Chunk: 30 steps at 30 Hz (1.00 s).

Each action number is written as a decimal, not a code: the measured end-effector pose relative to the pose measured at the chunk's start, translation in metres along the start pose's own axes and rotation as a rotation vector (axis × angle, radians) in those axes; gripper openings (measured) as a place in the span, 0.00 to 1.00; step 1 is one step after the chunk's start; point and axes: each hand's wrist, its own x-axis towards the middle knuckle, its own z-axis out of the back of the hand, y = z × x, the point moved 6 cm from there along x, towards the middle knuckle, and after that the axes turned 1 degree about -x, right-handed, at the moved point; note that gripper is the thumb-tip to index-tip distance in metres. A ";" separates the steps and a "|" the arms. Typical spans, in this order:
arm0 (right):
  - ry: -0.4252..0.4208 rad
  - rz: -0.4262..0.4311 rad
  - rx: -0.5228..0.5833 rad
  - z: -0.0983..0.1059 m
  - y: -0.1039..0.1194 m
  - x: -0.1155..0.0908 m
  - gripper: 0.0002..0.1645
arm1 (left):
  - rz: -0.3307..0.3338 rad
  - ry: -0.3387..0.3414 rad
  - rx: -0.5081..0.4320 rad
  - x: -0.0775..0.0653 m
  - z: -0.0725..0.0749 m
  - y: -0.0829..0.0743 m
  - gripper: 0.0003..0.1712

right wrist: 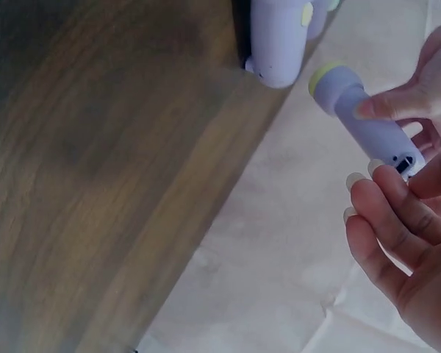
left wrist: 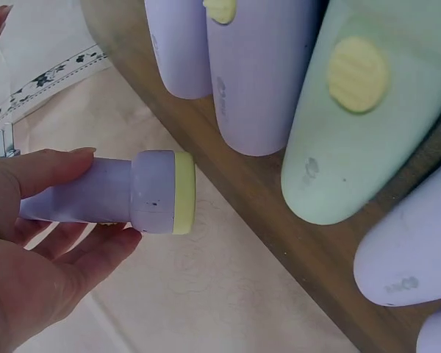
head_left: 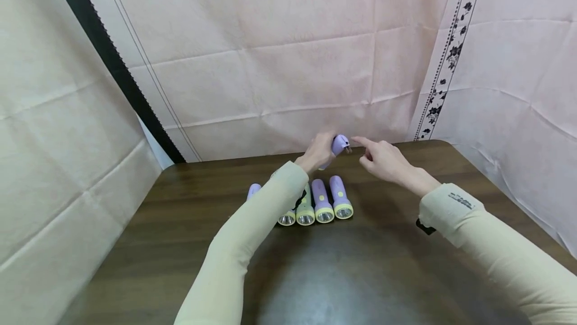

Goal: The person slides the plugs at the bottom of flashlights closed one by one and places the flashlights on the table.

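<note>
My left hand (head_left: pixel 319 150) grips a purple flashlight (left wrist: pixel 151 191) with a pale yellow head rim, held up near the table's far edge. Metal plug prongs (left wrist: pixel 9 138) stick out at the flashlight's tail end, which points toward my right hand (head_left: pixel 385 159). That hand holds nothing; its index finger reaches toward the prongs, and in the right wrist view its other fingers are loosely bent close to the tail. Nearer to me lie more flashlights, among them two purple ones (head_left: pixel 339 194) and a green one (head_left: pixel 306 210); my left sleeve partly hides the others.
The dark wooden table (head_left: pixel 180 245) runs back to a pale cloth (head_left: pixel 306 74) hanging behind it. More cloth hangs at the left (head_left: pixel 67 165) and right (head_left: pixel 523 104). My left forearm crosses above the row of flashlights.
</note>
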 end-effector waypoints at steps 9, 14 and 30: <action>0.022 0.024 -0.015 -0.009 0.010 0.000 0.34 | 0.018 0.020 0.007 -0.001 0.000 0.002 0.23; 0.023 0.029 -0.013 -0.009 0.013 -0.001 0.34 | 0.013 0.019 -0.007 -0.002 0.002 0.000 0.25; 0.014 -0.003 -0.014 -0.006 0.014 0.006 0.36 | -0.010 0.046 -0.103 -0.010 0.004 -0.011 0.29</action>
